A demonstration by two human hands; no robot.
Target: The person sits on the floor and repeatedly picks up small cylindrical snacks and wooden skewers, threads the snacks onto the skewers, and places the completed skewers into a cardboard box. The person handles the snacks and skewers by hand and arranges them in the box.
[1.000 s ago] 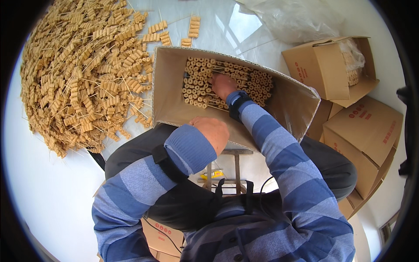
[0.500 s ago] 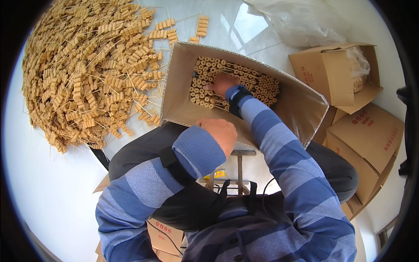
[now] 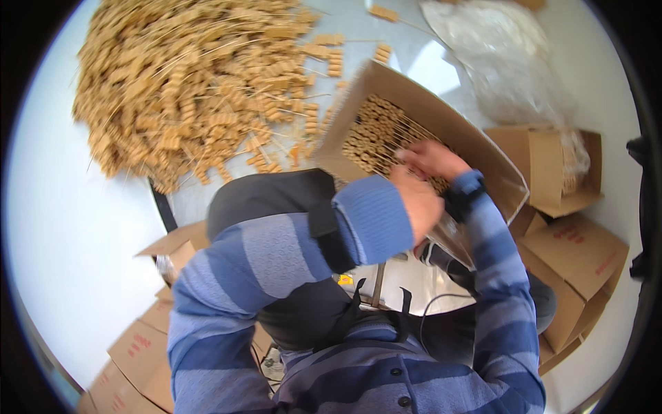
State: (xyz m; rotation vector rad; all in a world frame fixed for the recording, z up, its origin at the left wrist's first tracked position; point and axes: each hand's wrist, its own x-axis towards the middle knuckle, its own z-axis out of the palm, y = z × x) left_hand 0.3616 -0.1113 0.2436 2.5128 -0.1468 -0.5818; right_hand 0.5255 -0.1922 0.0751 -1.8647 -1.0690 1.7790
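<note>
The right hand [image 3: 433,159] sits just right of the frame's centre, inside the open mouth of a tilted cardboard box [image 3: 441,121]. Its fingers are spread and lie flat on the packed tan pieces [image 3: 376,131] that fill the box in neat rows, their round ends facing up. The left hand [image 3: 417,203] is just below it, at the box's near rim, with fingers curled loosely; whether it grips the cardboard edge or only rests against it cannot be told, since the back of the hand covers the fingertips. Both forearms wear blue striped sleeves, and a dark band [image 3: 463,200] circles the right wrist.

The box leans with its opening toward the upper left, its lower edge close to the person's lap.

In the upper left of the frame a big loose heap of the same tan ridged pieces [image 3: 186,90] spreads over a white table [image 3: 62,228], with thin wire leads sticking out and a few strays scattered toward the box. A crumpled clear plastic bag [image 3: 496,55] lies at the upper right. Further cardboard boxes [image 3: 572,262] stand at the right edge, and flattened ones [image 3: 138,352] lie at the lower left.
</note>
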